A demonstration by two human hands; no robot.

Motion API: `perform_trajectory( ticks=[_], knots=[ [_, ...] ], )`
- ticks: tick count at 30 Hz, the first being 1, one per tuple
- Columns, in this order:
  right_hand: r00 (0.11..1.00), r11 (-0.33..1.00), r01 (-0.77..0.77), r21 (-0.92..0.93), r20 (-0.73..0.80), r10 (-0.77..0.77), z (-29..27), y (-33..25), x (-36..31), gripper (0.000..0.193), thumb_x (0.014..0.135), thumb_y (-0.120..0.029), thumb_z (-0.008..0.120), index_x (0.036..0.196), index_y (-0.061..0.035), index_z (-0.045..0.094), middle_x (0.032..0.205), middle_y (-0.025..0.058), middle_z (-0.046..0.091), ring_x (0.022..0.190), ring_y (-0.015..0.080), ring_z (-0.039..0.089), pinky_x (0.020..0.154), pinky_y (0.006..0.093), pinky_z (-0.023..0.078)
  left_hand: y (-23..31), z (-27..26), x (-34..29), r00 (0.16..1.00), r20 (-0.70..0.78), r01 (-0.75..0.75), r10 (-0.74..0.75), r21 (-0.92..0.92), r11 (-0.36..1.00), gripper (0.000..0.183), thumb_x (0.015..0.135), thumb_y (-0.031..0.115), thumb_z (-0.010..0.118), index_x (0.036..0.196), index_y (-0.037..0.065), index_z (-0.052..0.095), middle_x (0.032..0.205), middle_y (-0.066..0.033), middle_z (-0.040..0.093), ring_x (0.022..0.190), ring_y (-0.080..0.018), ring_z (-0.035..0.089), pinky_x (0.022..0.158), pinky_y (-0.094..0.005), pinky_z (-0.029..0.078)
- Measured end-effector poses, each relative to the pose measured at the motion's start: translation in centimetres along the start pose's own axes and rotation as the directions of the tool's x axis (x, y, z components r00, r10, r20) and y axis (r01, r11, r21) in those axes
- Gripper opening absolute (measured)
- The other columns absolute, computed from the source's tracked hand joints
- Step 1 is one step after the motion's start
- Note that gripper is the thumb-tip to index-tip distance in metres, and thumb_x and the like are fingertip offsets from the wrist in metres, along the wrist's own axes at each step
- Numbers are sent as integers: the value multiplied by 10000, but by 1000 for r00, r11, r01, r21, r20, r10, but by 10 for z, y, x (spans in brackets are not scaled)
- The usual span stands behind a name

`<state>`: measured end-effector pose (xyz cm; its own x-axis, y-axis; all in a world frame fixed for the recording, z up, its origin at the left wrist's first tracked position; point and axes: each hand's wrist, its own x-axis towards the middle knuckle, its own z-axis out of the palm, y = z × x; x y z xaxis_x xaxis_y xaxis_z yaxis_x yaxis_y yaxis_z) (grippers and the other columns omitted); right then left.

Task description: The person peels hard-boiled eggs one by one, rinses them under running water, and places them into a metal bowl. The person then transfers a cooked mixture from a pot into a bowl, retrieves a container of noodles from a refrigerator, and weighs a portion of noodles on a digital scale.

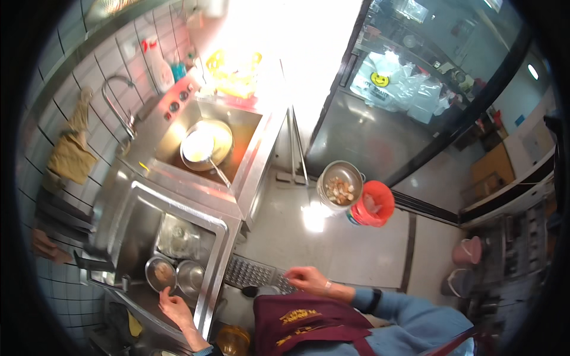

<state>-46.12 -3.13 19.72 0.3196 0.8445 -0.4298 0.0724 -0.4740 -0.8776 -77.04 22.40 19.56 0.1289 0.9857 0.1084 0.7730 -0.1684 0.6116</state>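
Head camera view shows two bare hands by a shiny metal sink (221,240). The left hand (174,308) reaches in, with its fingertips right at the edge of a round metal bowl (149,277). I can't tell if those fingers pinch the bowl or just touch it. The bowl sits in the sink and has something tan in it. Just beside it is another metal bowl (190,277), and a clear plastic tub (178,237) sits behind them both. The right hand (307,277) is out of the sink, in front of the dark red apron (309,323). Its fingers are loose and a bit bent, and they hold nothing I can see. On the floor, a metal pot (323,188) with food chunks stands next to a red bucket (386,203).
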Motion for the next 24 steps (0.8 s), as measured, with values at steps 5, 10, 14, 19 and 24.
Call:
perform_trajectory(
  ticks=[5,10,14,19,24],
  knots=[
    [916,952,-240,189,-280,286,-77,170,-75,204,841,-66,589,1016,0,671,749,93,668,546,109,580,493,255,475,-98,53,-5,970,-37,232,-239,-140,963,666,708,134,700,1334,15,506,1408,-232,452,1329,-348,411,1125,-405,315],
    [764,746,-596,296,-78,641,-138,291,-197,187,871,-20,538,1039,5,616,746,139,659,504,202,619,409,301,472,-223,82,47,484,157,753,-861,-576,319,208,798,194,702,918,29,662,811,-91,625,698,-266,551,632,-404,466],
    [572,547,-802,239,46,819,-147,293,-205,217,876,-28,550,1077,19,616,762,136,664,540,200,630,448,310,494,-300,104,68,726,69,644,-684,-418,641,204,778,110,671,975,59,657,894,-101,621,727,-297,565,662,-413,474],
    [641,642,-766,-20,-95,762,-123,209,-52,228,878,-35,557,1091,23,615,768,133,666,556,196,633,463,308,498,-345,142,70,770,139,600,-622,-490,633,140,822,114,584,929,41,637,902,-140,632,715,-263,653,584,-460,484],
    [794,776,-608,-169,-152,589,-100,119,72,241,879,-41,564,1104,28,613,774,130,668,572,193,636,479,306,502,-343,168,89,646,151,559,-748,-761,329,188,894,145,543,955,3,650,984,-161,643,855,-269,656,661,-447,607]
  ],
)
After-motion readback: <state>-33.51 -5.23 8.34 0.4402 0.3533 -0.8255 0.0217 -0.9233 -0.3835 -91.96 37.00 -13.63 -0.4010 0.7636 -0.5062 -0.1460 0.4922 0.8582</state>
